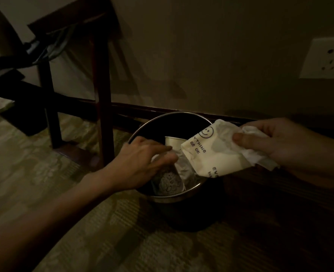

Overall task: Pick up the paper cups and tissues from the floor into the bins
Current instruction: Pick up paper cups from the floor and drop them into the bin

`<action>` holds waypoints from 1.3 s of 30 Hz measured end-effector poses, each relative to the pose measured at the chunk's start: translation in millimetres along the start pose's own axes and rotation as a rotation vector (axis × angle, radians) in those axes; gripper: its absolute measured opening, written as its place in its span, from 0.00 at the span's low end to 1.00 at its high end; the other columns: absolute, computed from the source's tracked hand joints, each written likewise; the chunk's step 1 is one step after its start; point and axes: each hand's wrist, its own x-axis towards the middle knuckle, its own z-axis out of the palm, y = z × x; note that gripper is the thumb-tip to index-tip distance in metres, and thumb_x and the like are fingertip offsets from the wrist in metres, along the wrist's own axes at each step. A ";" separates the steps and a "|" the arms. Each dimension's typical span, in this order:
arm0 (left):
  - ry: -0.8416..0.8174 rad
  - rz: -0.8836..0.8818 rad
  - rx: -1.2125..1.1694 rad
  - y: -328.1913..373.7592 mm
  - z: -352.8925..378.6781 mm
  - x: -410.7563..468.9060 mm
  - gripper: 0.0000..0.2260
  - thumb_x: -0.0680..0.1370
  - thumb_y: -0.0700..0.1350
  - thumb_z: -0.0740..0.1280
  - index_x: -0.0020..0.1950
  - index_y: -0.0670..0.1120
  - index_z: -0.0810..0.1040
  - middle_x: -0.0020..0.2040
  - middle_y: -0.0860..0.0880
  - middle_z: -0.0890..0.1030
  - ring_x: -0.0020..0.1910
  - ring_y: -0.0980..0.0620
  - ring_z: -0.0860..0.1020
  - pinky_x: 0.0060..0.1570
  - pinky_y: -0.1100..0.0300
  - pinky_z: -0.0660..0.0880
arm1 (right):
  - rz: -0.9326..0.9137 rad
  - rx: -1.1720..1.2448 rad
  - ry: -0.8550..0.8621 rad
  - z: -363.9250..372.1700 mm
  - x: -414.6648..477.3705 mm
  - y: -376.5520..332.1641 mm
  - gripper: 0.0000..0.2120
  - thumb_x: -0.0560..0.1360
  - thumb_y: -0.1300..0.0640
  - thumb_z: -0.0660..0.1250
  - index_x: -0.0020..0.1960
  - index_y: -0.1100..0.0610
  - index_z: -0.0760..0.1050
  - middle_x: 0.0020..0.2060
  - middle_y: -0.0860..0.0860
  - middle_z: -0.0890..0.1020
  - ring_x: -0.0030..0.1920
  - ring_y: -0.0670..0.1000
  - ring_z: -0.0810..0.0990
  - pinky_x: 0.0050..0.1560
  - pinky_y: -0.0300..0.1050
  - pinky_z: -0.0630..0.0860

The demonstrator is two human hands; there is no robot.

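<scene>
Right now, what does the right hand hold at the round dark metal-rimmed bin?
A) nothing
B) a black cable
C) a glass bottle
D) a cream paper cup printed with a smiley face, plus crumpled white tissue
D: the right hand grips the cream smiley-face paper cup and crumpled white tissue over the bin; the left hand holds a grey patterned paper cup inside it.
</scene>
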 end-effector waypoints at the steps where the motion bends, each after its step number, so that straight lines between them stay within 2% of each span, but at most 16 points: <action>1: 0.072 0.048 -0.112 3.6 -5.5 -0.7 0.28 0.78 0.71 0.45 0.65 0.60 0.76 0.60 0.54 0.80 0.61 0.53 0.75 0.58 0.45 0.73 | -0.007 -0.015 0.013 3.7 0.9 -3.5 0.18 0.64 0.47 0.68 0.44 0.59 0.83 0.45 0.62 0.84 0.46 0.63 0.83 0.43 0.53 0.77; 2: 0.141 0.085 -0.298 8.4 -11.7 -1.8 0.24 0.78 0.69 0.48 0.59 0.61 0.78 0.56 0.52 0.82 0.56 0.53 0.79 0.55 0.46 0.76 | -0.016 -0.036 0.019 6.7 1.6 -9.5 0.17 0.64 0.46 0.68 0.44 0.58 0.83 0.45 0.63 0.84 0.47 0.66 0.82 0.44 0.55 0.76; 4: 0.170 0.105 -0.668 17.4 -23.3 -2.0 0.19 0.75 0.70 0.53 0.53 0.65 0.79 0.52 0.54 0.84 0.52 0.56 0.82 0.51 0.55 0.80 | -0.044 -0.108 0.000 11.4 6.2 -26.2 0.14 0.65 0.45 0.68 0.44 0.53 0.83 0.42 0.59 0.85 0.43 0.60 0.84 0.38 0.50 0.77; 7: 0.084 0.134 -1.011 24.7 -31.1 0.8 0.17 0.75 0.62 0.66 0.62 0.58 0.78 0.54 0.55 0.84 0.53 0.55 0.83 0.48 0.58 0.81 | -0.065 -0.170 -0.042 23.3 15.8 -49.5 0.10 0.73 0.49 0.67 0.44 0.54 0.83 0.37 0.55 0.85 0.30 0.47 0.79 0.27 0.39 0.73; 10: 0.211 0.089 -1.241 22.0 -30.6 1.9 0.17 0.74 0.46 0.72 0.61 0.51 0.76 0.48 0.54 0.85 0.44 0.51 0.85 0.36 0.59 0.81 | -0.059 -0.118 -0.035 38.9 17.9 -58.6 0.10 0.76 0.53 0.67 0.44 0.58 0.83 0.34 0.51 0.85 0.27 0.43 0.79 0.24 0.35 0.72; 14: 0.425 0.080 -1.131 -5.7 -33.2 6.2 0.12 0.76 0.45 0.72 0.54 0.58 0.76 0.47 0.56 0.84 0.42 0.54 0.85 0.33 0.58 0.81 | -0.075 -0.134 0.174 43.7 21.3 -54.3 0.05 0.74 0.52 0.71 0.48 0.51 0.79 0.38 0.48 0.85 0.34 0.43 0.82 0.29 0.37 0.75; 16: 0.553 0.038 -0.839 -24.1 -28.4 14.3 0.13 0.75 0.50 0.71 0.55 0.64 0.74 0.47 0.57 0.81 0.44 0.60 0.82 0.33 0.63 0.80 | -0.057 -0.213 0.307 42.1 23.0 -47.3 0.10 0.72 0.50 0.73 0.49 0.48 0.74 0.44 0.49 0.82 0.41 0.48 0.83 0.33 0.42 0.76; 18: 0.584 0.013 -0.534 -37.3 -16.9 20.9 0.15 0.76 0.50 0.70 0.61 0.62 0.75 0.48 0.61 0.77 0.44 0.62 0.79 0.38 0.69 0.77 | -0.074 -0.274 0.326 45.5 22.4 -41.7 0.11 0.71 0.50 0.74 0.48 0.50 0.72 0.43 0.52 0.81 0.40 0.49 0.81 0.33 0.43 0.74; 19: 0.528 0.008 -0.426 -42.6 -10.8 23.3 0.15 0.77 0.49 0.69 0.64 0.59 0.76 0.50 0.60 0.77 0.45 0.62 0.78 0.42 0.68 0.75 | -0.078 -0.304 0.295 48.0 22.0 -39.5 0.11 0.70 0.51 0.74 0.46 0.51 0.73 0.42 0.52 0.82 0.38 0.49 0.81 0.32 0.43 0.74; 21: 0.228 0.047 -0.240 -49.2 -0.5 26.1 0.14 0.80 0.48 0.67 0.65 0.54 0.77 0.54 0.56 0.78 0.51 0.59 0.78 0.48 0.65 0.74 | -0.068 -0.368 0.210 53.3 23.2 -37.7 0.11 0.69 0.52 0.76 0.44 0.54 0.75 0.39 0.52 0.83 0.34 0.47 0.82 0.31 0.41 0.75; 23: 0.006 0.149 -0.125 -48.1 2.0 26.4 0.11 0.81 0.51 0.63 0.59 0.51 0.82 0.53 0.54 0.82 0.51 0.58 0.80 0.50 0.63 0.75 | -0.064 -0.421 0.158 57.6 28.3 -38.7 0.11 0.67 0.52 0.77 0.43 0.54 0.76 0.37 0.51 0.84 0.33 0.45 0.82 0.30 0.41 0.76; 25: 0.110 0.185 -0.236 -42.3 -4.7 27.7 0.15 0.81 0.54 0.59 0.51 0.49 0.83 0.49 0.52 0.83 0.46 0.57 0.80 0.49 0.56 0.77 | -0.067 -0.446 0.148 61.5 36.0 -41.5 0.12 0.66 0.50 0.78 0.42 0.53 0.77 0.36 0.50 0.84 0.33 0.45 0.83 0.31 0.42 0.78; 27: 0.297 0.162 -0.572 -33.6 -12.7 28.1 0.15 0.80 0.59 0.57 0.54 0.56 0.81 0.49 0.54 0.83 0.47 0.58 0.81 0.47 0.56 0.79 | -0.067 -0.452 0.133 66.9 42.6 -44.0 0.13 0.64 0.47 0.78 0.41 0.53 0.78 0.36 0.49 0.85 0.35 0.44 0.83 0.33 0.46 0.80; 30: 0.180 0.268 -0.957 -24.6 -18.9 32.5 0.15 0.77 0.60 0.60 0.60 0.60 0.80 0.53 0.56 0.83 0.49 0.56 0.83 0.45 0.61 0.81 | -0.058 -0.425 0.099 75.7 51.3 -43.6 0.14 0.64 0.45 0.77 0.43 0.53 0.81 0.38 0.50 0.85 0.38 0.46 0.84 0.43 0.54 0.83; 34: 0.183 0.346 -0.957 -24.3 -15.3 46.9 0.08 0.74 0.51 0.70 0.51 0.54 0.85 0.48 0.54 0.86 0.49 0.56 0.84 0.49 0.64 0.80 | -0.035 -0.383 0.020 79.7 64.6 -42.3 0.10 0.70 0.44 0.71 0.44 0.50 0.83 0.39 0.48 0.86 0.40 0.45 0.85 0.46 0.53 0.83; 39: 0.205 0.313 -0.624 -32.1 -0.5 66.9 0.04 0.71 0.49 0.75 0.42 0.58 0.82 0.42 0.65 0.83 0.41 0.66 0.82 0.38 0.75 0.75 | 0.074 -0.616 -0.205 81.4 77.2 -33.9 0.09 0.79 0.50 0.64 0.52 0.49 0.82 0.48 0.50 0.84 0.50 0.50 0.83 0.57 0.57 0.79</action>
